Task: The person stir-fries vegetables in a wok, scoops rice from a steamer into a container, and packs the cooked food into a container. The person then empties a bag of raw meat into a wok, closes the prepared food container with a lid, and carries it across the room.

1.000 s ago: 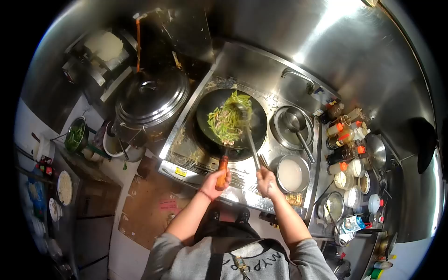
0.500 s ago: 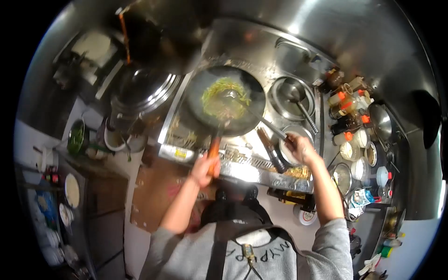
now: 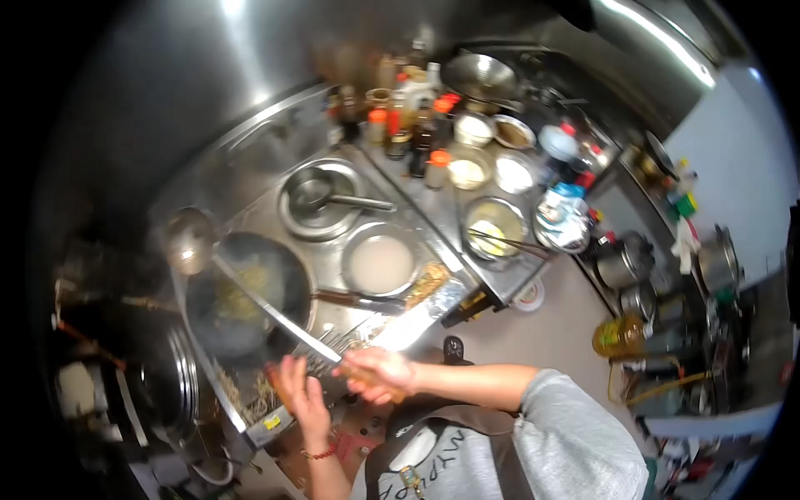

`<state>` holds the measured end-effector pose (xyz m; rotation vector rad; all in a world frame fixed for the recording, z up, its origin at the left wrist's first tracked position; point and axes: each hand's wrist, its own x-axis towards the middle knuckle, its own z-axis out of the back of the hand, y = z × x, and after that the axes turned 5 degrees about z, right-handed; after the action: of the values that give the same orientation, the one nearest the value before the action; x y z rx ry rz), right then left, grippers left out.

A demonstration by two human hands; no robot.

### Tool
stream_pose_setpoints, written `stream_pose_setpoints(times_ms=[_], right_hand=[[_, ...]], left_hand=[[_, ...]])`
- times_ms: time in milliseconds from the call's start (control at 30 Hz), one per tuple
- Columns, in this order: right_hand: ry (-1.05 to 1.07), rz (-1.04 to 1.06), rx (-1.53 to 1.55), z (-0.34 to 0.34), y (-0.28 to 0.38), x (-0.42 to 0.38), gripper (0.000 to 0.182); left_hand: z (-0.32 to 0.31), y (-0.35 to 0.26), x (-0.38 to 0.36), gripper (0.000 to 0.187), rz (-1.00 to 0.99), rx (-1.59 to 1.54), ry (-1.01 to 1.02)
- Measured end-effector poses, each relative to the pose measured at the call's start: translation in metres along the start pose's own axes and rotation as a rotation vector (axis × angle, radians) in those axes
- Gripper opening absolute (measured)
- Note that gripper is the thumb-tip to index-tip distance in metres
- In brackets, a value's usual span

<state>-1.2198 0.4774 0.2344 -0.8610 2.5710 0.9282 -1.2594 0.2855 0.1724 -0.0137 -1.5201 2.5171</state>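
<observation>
My right hand (image 3: 379,375) is closed round the grip of a long metal ladle (image 3: 279,317). The round ladle bowl (image 3: 190,242) is in the air over the far left rim of the dark wok (image 3: 292,279). Greenish-yellow shredded food (image 3: 242,292) lies in the wok, blurred by haze. My left hand (image 3: 304,400), with a red bead bracelet at its wrist, is at the stove's near edge, just left of the right hand. Its fingers are stretched out and apart, somewhat smeared by motion, and nothing shows plainly in them.
Right of the wok are a bowl of cloudy liquid (image 3: 382,262) and a metal basin (image 3: 304,229) holding a small pan (image 3: 312,187). A dark-handled tool (image 3: 358,300) lies beside them. Sauce bottles (image 3: 422,133), seasoning tubs (image 3: 512,171) and a bowl with chopsticks (image 3: 496,221) crowd the side counter.
The ladle has come up out of the food to the wok's far left side. My left hand has let go of the orange-brown wok handle. The view has turned to the right.
</observation>
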Motion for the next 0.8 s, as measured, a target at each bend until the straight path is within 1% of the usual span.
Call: stream_pose_setpoints(times_ms=[33,67,100,133,167,200,233,267,300,333,367,400,433,467,500,533,567,600,633,667,733,800], right_hand=[[0.047,0.081,0.016,0.003,-0.005,-0.003,0.040],[0.064,0.205,-0.014,0.007,-0.005,-0.007,0.038],[0.076,0.331,-0.050,0.005,-0.009,-0.004,0.036],[0.162,0.350,-0.132,0.030,0.002,-0.009,0.034],[-0.073,0.829,-0.747,0.042,0.023,-0.020,0.029],[-0.068,0.642,-0.834,0.059,0.043,-0.034,0.022],[-0.237,0.811,-1.115,0.076,0.071,-0.054,0.020],[-0.426,0.802,-1.154,0.116,0.097,-0.065,0.020],[-0.584,0.784,-1.024,0.150,0.135,-0.089,0.021],[-0.789,1.018,-1.232,0.182,0.167,-0.099,0.019],[-0.877,0.941,-0.963,0.212,0.199,-0.120,0.016],[-1.033,1.034,-0.892,0.264,0.233,-0.127,0.015],[-1.089,1.073,-0.878,0.328,0.260,-0.132,0.016],[-1.180,1.096,-0.756,0.370,0.286,-0.139,0.015],[-1.411,0.989,-0.827,0.364,0.312,-0.154,0.018],[-1.558,1.055,-1.127,0.411,0.333,-0.149,0.022],[-1.764,1.095,-1.418,0.461,0.353,-0.145,0.028],[-1.746,0.959,-1.004,0.459,0.375,-0.145,0.026],[-1.680,0.803,-0.608,0.458,0.395,-0.145,0.025],[-1.669,0.797,-0.601,0.481,0.409,-0.137,0.025],[-1.303,0.754,0.146,0.527,0.429,-0.117,0.020],[-1.302,0.757,0.158,0.560,0.446,-0.107,0.018]], left_hand=[[-0.024,-0.023,-0.007,0.031,0.067,-0.243,0.105],[-0.045,-0.069,-0.006,0.032,0.073,-0.452,0.117],[-0.052,-0.097,0.000,0.034,0.081,-0.665,0.132],[-0.065,-0.102,0.006,0.037,0.071,-0.625,0.141],[-0.078,-0.110,0.013,0.040,0.060,-0.585,0.149],[-0.082,-0.114,0.019,0.042,0.024,-0.680,0.151],[-0.089,-0.124,0.023,0.044,-0.011,-0.771,0.147],[-0.096,-0.131,0.028,0.043,0.010,-0.798,0.181],[-0.107,-0.145,0.031,0.037,0.023,-0.772,0.155],[-0.108,-0.149,0.033,0.035,0.058,-0.782,0.204],[-0.112,-0.157,0.035,0.032,0.096,-0.785,0.255],[-0.122,-0.171,0.037,0.031,0.146,-0.753,0.250],[-0.132,-0.155,0.040,0.033,0.191,-0.789,0.258],[-0.144,-0.155,0.039,0.033,0.177,-0.827,0.214],[-0.159,-0.165,0.043,0.033,0.210,-0.792,0.197],[-0.173,-0.176,0.046,0.032,0.243,-0.758,0.181],[-0.183,-0.184,0.047,0.032,0.279,-0.723,0.167],[-0.193,-0.190,0.048,0.031,0.325,-0.692,0.179],[-0.203,-0.198,0.045,0.030,0.382,-0.660,0.195],[-0.212,-0.205,0.041,0.030,0.436,-0.623,0.222],[-0.225,-0.217,0.033,0.029,0.531,-0.563,0.271],[-0.235,-0.229,0.027,0.028,0.599,-0.515,0.322]])
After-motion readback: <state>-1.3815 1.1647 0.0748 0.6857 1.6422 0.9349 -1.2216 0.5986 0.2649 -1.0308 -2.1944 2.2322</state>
